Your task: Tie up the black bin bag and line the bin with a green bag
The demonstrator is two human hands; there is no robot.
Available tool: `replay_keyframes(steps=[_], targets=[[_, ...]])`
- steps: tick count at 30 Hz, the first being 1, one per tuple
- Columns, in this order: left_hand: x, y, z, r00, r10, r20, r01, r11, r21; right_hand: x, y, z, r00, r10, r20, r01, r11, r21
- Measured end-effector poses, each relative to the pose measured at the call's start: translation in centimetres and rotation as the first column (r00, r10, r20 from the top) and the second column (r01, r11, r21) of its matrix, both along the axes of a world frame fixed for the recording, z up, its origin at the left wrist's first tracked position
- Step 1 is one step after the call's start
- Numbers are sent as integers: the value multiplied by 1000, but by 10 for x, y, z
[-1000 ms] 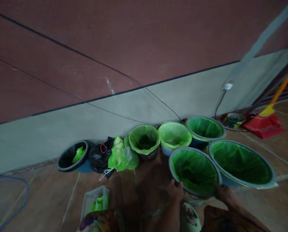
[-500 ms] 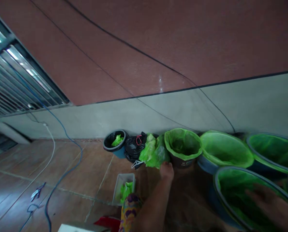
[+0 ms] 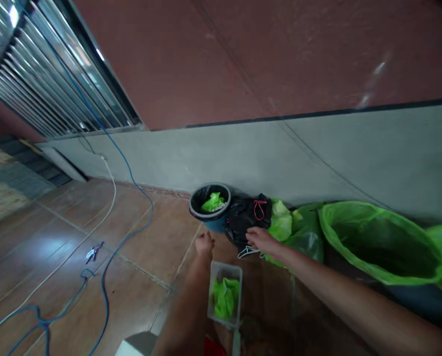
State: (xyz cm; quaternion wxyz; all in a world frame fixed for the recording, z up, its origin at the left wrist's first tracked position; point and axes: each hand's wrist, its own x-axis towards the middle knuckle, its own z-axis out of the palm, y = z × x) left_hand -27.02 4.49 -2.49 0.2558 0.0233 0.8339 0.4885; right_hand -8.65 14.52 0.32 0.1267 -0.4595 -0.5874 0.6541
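Note:
My left hand (image 3: 205,244) is held just in front of a small blue bucket (image 3: 216,225) with a black liner; its fingers are curled closed, and nothing shows in them. Crumpled green plastic (image 3: 213,201) lies inside that bucket. My right hand (image 3: 260,239) reaches in from the right with its fingers apart, before a black garbage bag (image 3: 243,217) with a red tie. I cannot tell if it touches the bag. Behind my right forearm sit green plastic bags (image 3: 306,232). Below my hands stands a clear plastic box (image 3: 224,268) holding a green plastic bag (image 3: 226,299).
At the right stands a large bin with a green liner (image 3: 380,242), with another green-lined bin (image 3: 441,242) beside it. A blue cable (image 3: 105,282) and a white cable (image 3: 75,247) cross the tiled floor, near a set of keys (image 3: 93,252). The wall (image 3: 161,158) runs behind.
The view has swung left. My left hand has moved from the green bags to before the blue bucket. My right hand has left the large green-lined bin and is now by the black bag.

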Motion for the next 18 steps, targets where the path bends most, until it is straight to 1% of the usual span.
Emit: replay_keyframes(steps=[2,4,6,8,11,13,15,18], targets=[[-29,12,-10,998,30,54,-32,999,23,-51,6,-5,999,-48,-16,46,996,-74],[-53,28,-20,994,51,102,-55,998,38,-91,16,-11,991,-116,-62,105,981,-165],[-73,45,-31,987,63,148,-71,996,47,-123,27,-21,985,-160,-70,141,965,-219],[-89,59,-43,980,70,185,-83,995,62,-148,38,-34,979,-192,-64,169,951,-260],[-104,77,-59,970,67,233,-90,992,88,-174,47,-53,966,-253,-51,222,917,-332],[-111,86,-66,966,76,246,-103,990,100,-186,48,-59,956,-289,-54,247,890,-382],[-116,90,-68,968,107,226,-132,986,99,-194,45,-60,947,-311,-74,251,866,-431],[-117,84,-61,977,171,125,-183,979,92,-197,35,-47,939,-327,-105,238,840,-488]])
